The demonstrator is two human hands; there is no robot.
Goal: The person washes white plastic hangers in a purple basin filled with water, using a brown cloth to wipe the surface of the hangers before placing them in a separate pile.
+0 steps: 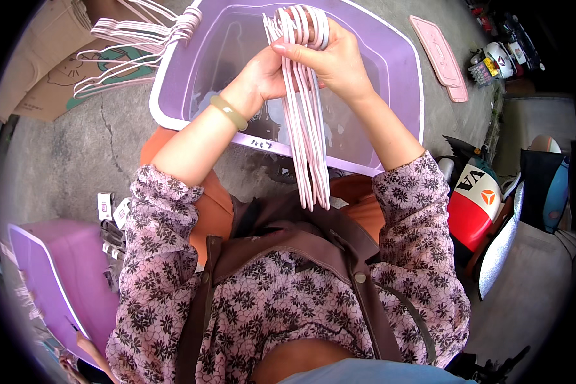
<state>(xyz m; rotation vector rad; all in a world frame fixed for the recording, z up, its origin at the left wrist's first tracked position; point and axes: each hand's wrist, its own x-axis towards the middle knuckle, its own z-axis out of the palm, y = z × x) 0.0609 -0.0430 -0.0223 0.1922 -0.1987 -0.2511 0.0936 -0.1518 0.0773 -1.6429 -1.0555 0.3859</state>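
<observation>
A bundle of several pale pink clothes hangers (307, 137) hangs upright between my hands, over a purple plastic tub (400, 77). My right hand (342, 64) grips it near the top. The hooks loop round its fingers, and its thumb lies across the front. Below and to the left, my left hand (261, 73) reaches behind the bundle and holds it from the back, its fingers mostly hidden by the hangers. The lower ends of the hangers extend past the tub's near rim, above my lap. More pale pink hangers (131, 35) hook over the tub's left rim.
Cardboard boxes (51, 83) stand at the far left. A pink plastic lid (440, 57) lies right of the tub. A red and white scooter-like body (477, 214) is close on my right. At lower left stands another purple tub (77, 265), with another person's arm (93, 352) beside it.
</observation>
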